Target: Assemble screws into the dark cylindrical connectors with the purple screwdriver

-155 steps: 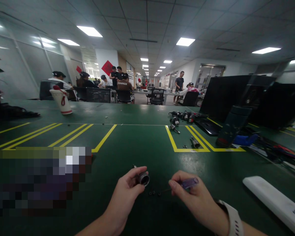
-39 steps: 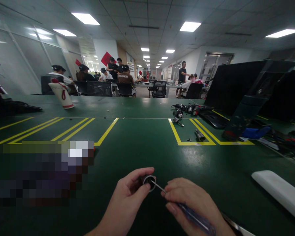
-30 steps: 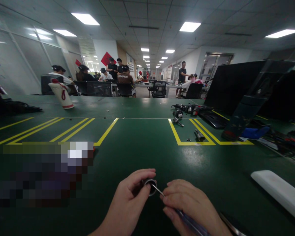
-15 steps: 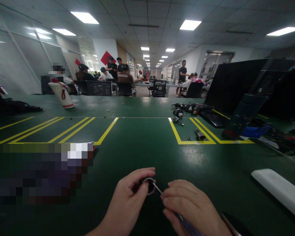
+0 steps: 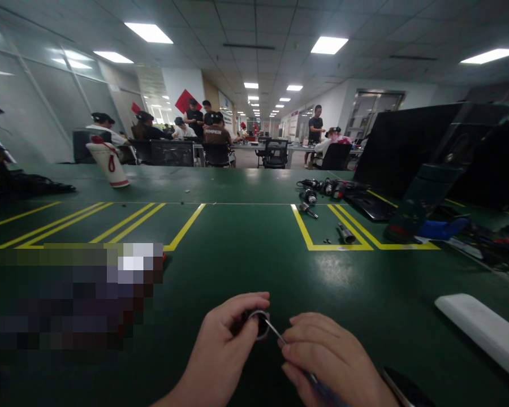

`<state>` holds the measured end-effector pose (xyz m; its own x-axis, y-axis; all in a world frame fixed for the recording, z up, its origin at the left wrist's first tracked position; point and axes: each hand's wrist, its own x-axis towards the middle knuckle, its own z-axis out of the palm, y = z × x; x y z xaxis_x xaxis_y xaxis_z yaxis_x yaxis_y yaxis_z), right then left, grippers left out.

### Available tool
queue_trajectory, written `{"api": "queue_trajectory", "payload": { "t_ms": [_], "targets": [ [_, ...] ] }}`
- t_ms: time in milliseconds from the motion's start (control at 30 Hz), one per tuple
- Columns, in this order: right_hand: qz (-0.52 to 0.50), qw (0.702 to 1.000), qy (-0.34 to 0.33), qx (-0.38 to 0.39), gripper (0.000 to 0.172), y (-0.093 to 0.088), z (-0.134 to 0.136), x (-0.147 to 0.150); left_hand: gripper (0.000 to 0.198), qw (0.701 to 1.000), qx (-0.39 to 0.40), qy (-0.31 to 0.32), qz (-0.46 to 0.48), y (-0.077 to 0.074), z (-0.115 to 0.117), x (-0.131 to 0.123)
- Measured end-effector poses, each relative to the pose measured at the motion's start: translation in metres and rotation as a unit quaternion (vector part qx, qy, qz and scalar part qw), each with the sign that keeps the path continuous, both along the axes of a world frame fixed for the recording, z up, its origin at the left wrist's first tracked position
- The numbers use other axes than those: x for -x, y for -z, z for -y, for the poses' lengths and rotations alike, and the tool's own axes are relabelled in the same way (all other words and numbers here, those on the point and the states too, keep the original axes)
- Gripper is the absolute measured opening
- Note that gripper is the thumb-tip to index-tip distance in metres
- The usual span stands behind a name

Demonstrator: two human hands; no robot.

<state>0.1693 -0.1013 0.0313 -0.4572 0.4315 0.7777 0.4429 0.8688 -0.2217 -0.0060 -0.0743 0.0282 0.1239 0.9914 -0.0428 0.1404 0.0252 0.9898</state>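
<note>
Left hand [image 5: 223, 347]: thumb and fingers are closed round a small metal ring part [image 5: 258, 322], held just above the green table [image 5: 246, 254] with its open mouth turned toward the other hand. Right hand [image 5: 328, 356]: fingers are pinched tight on a screwdriver [image 5: 275, 332], low on the grip where the thin shaft begins. The bluish handle runs back under the palm.

Change: five seconds back the two hands were apart and the screwdriver tip was down by some small dark bits on the mat. Now the tip sits inside the ring's mouth and the hands are nearly touching. Over the last second there is almost no shift, the tip stays seated and both holds stay closed. So tool and part are engaged, not merely lined up. The small dark bits do not show now; the hands may be covering them.

Further out are yellow lines [image 5: 182, 229] on the mat and a white bar [image 5: 483, 333] lying well to the right. Loose parts [image 5: 322, 186] sit by a dark monitor [image 5: 398, 147], and a paper cup [image 5: 110, 165] stands far left. People [image 5: 214, 135] are seated beyond the table.
</note>
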Motion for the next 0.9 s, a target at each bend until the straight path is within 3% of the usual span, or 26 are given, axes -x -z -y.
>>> {"api": "queue_trajectory", "payload": {
  "t_ms": [67, 133, 233, 333, 533, 733, 833, 900],
  "targets": [
    [-0.025, 0.999, -0.008, 0.022, 0.016, -0.002, 0.000, -0.003, 0.020, 1.000, 0.013, -0.008, 0.011, -0.002, -0.001, 0.001],
    [-0.065, 0.991, 0.011, 0.114, 0.011, -0.004, 0.000, -0.006, 0.018, 0.999, 0.029, -0.021, 0.026, -0.004, -0.003, 0.003],
    [-0.106, 0.935, 0.076, 0.331, 0.022, -0.003, -0.006, -0.007, 0.020, 0.997, 0.055, -0.040, 0.044, -0.010, -0.006, 0.009],
    [-0.106, 0.881, 0.089, 0.452, 0.029, 0.004, -0.014, -0.006, 0.028, 0.993, 0.093, -0.049, 0.053, -0.015, -0.009, 0.013],
    [-0.088, 0.877, 0.083, 0.464, 0.026, 0.013, -0.021, -0.002, 0.033, 0.989, 0.117, -0.046, 0.072, -0.016, -0.010, 0.010],
    [-0.059, 0.895, 0.123, 0.425, 0.022, 0.000, -0.013, -0.007, 0.031, 0.991, 0.098, -0.042, 0.080, -0.016, -0.009, 0.009],
    [-0.103, 0.864, 0.121, 0.477, 0.021, 0.001, -0.013, -0.008, 0.034, 0.990, 0.114, -0.034, 0.078, -0.017, -0.007, 0.010],
    [-0.185, 0.820, 0.081, 0.536, 0.019, 0.007, -0.016, -0.006, 0.036, 0.989, 0.125, -0.030, 0.079, -0.016, -0.006, 0.011]
  ]
}}
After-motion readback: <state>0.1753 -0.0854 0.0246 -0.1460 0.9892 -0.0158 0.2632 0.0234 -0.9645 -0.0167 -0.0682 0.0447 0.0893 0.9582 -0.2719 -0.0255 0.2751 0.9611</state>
